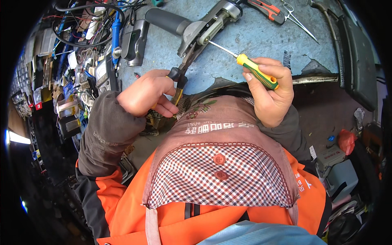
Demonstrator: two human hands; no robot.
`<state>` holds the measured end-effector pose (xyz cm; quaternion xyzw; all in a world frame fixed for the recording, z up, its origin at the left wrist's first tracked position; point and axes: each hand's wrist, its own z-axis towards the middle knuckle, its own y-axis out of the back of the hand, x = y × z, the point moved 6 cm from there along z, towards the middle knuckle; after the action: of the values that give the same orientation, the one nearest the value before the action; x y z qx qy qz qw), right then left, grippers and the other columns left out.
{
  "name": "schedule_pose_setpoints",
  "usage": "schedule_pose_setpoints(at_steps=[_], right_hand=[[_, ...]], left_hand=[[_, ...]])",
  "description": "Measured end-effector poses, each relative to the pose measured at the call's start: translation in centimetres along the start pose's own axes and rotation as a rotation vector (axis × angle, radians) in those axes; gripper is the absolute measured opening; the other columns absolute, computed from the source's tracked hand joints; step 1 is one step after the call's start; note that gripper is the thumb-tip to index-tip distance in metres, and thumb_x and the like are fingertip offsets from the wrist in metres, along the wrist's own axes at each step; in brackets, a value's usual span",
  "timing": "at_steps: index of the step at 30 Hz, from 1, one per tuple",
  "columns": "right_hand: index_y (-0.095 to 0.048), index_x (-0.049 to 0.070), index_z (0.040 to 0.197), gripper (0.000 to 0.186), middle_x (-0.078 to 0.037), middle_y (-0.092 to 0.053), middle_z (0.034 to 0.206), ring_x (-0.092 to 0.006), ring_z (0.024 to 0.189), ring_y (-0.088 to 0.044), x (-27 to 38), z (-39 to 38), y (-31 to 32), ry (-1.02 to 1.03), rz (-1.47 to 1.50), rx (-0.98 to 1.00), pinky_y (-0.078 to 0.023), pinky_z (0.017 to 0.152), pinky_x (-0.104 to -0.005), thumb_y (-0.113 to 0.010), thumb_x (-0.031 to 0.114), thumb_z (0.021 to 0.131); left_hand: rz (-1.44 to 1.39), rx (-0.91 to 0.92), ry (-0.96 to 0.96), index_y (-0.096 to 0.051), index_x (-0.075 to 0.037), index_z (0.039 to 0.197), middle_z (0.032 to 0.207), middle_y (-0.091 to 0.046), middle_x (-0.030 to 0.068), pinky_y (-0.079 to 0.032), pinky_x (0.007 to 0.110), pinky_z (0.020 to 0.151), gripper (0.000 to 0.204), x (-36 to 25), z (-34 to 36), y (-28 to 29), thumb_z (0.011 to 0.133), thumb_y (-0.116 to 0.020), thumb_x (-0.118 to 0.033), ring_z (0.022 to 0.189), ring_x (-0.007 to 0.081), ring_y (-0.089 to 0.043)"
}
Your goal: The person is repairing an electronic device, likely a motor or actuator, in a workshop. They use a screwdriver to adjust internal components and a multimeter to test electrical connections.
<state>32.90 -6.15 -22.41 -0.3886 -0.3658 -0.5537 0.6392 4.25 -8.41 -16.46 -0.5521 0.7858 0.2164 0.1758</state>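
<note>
My right hand [272,87] is closed around the yellow and green handle of a screwdriver [257,72]. The shaft points up and left, and its tip meets the metal arm of a handheld power tool [212,32] with a dark cylindrical grip. My left hand [149,92] is wrapped round what look like pliers [188,61] with dark jaws and black and yellow handles. The jaws reach up to the tool's lower metal part; fingers partly hide the handles. The tool lies on the worn blue-grey bench top [245,24].
A dark tool battery or housing [135,43] and a blue tool [116,34] lie to the left, beside piled parts and cables. Red-handled cutters [267,10] and scissor-like forceps [300,24] lie at the far right. A black case [359,61] stands at the bench's right edge.
</note>
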Motion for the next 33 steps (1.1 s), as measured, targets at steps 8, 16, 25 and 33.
schedule_pose_setpoints(at_steps=[8,16,25,33], right_hand=[[-0.06,0.002,0.122,0.037,-0.02,-0.069,0.127,-0.0194,0.109,-0.074,0.5,0.3,-0.2,0.005,0.016,-0.008,-0.06,0.094,-0.0307,-0.073,-0.018,0.093],[-0.059,0.002,0.122,0.038,-0.02,-0.069,0.128,-0.0204,0.11,-0.075,1.4,1.3,1.4,0.013,0.027,-0.009,-0.06,0.095,-0.0309,-0.073,-0.019,0.093],[-0.054,0.003,0.125,0.039,-0.022,-0.067,0.13,-0.0234,0.109,-0.076,1.0,1.3,1.6,0.018,0.009,0.01,-0.064,0.094,-0.0337,-0.067,-0.02,0.097],[-0.056,0.001,0.123,0.036,-0.019,-0.069,0.127,-0.0191,0.107,-0.075,0.6,1.5,2.0,-0.026,0.112,-0.06,-0.061,0.092,-0.0308,-0.068,-0.019,0.096]], left_hand=[[-0.002,0.3,0.053,-0.052,0.004,0.149,0.122,-0.074,0.0185,-0.067,0.037,0.075,0.059,0.9,-2.8,-0.9,0.091,-0.053,-0.007,0.08,0.0266,-0.079],[0.0,0.271,-0.352,-0.049,-0.001,0.151,0.125,-0.061,0.0063,-0.047,0.03,0.104,0.047,2.3,-5.1,-5.5,0.106,-0.063,-0.003,0.118,0.0125,-0.055],[-0.087,0.006,-0.41,-0.046,-0.006,0.132,0.124,-0.066,0.0105,-0.058,0.027,0.08,0.025,2.7,-5.5,-1.7,0.11,-0.057,-0.001,0.091,0.0141,-0.07],[0.14,-0.503,-0.807,-0.075,-0.001,0.123,0.104,-0.071,-0.0001,-0.05,0.022,0.066,0.022,-3.8,-6.7,0.9,0.103,-0.08,-0.009,0.085,0.0066,-0.066]])
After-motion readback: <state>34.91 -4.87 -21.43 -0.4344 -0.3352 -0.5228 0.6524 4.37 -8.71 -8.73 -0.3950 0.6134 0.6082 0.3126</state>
